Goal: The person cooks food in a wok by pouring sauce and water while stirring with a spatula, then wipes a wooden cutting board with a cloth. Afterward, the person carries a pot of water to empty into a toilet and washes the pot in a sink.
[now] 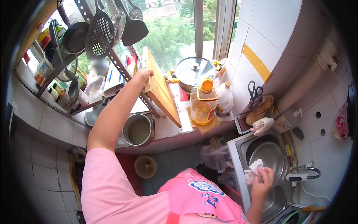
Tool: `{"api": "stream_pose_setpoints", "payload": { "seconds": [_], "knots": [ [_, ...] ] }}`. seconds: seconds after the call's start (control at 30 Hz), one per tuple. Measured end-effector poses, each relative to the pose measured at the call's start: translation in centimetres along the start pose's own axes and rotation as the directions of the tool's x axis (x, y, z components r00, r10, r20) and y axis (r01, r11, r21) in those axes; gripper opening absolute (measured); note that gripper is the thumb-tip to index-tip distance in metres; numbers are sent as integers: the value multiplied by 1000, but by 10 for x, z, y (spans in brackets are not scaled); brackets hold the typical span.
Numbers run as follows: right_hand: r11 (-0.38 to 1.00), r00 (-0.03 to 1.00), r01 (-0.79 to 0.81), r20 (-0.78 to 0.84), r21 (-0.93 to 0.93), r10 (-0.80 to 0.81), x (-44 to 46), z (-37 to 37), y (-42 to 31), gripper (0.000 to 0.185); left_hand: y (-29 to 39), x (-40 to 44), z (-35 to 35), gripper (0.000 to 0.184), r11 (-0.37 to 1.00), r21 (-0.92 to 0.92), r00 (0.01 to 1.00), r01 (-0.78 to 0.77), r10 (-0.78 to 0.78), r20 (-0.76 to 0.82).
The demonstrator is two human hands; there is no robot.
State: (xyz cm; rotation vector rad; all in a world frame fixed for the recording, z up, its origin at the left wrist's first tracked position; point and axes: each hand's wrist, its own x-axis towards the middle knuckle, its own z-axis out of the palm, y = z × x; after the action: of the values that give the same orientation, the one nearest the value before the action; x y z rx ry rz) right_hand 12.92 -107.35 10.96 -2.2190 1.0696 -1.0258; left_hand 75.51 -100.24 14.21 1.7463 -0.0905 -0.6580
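Observation:
My left hand [144,76] reaches out to the upper edge of a wooden cutting board [162,95], its fingers closed on that edge. The board stands on edge, tilted, on the counter beside the metal shelf. Over the sink [237,158] at the right, my right hand [264,177] grips a crumpled white cloth [253,170]. A steel basin [267,158] sits in the sink below the cloth. Close to the board are a lidded pot [194,72] and an oil bottle [203,106] with an orange cap.
A steel pot [138,130] stands at the counter's front edge. Spatulas and a slotted turner [100,34] hang from the shelf. Black scissors [255,93] hang on the tiled wall. A faucet [304,176] juts over the sink. A bin [145,166] is on the floor.

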Motion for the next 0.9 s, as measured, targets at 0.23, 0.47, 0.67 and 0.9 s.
{"api": "stream_pose_setpoints", "payload": {
  "seconds": [0.23, 0.47, 0.67, 0.9],
  "knots": [
    [998, 999, -43, 0, -44, 43, 8, 19, -20, 34, 0, 66, -13, 30, 990, 74, 992, -118, 121, -36],
    [997, 998, -57, 1, -59, 57, 11, 28, -25, 34, 10, 90, -17, 24, 978, 136, 978, -161, 176, -107],
    [993, 997, -76, 18, -91, 78, 13, 30, -27, 33, 15, 118, -30, 26, 962, 238, 979, -137, 168, -117],
    [991, 995, -96, -24, -96, 94, 11, 24, -20, 31, 28, 143, -42, 33, 237, 968, 908, -84, 417, -24]
  ]
}}
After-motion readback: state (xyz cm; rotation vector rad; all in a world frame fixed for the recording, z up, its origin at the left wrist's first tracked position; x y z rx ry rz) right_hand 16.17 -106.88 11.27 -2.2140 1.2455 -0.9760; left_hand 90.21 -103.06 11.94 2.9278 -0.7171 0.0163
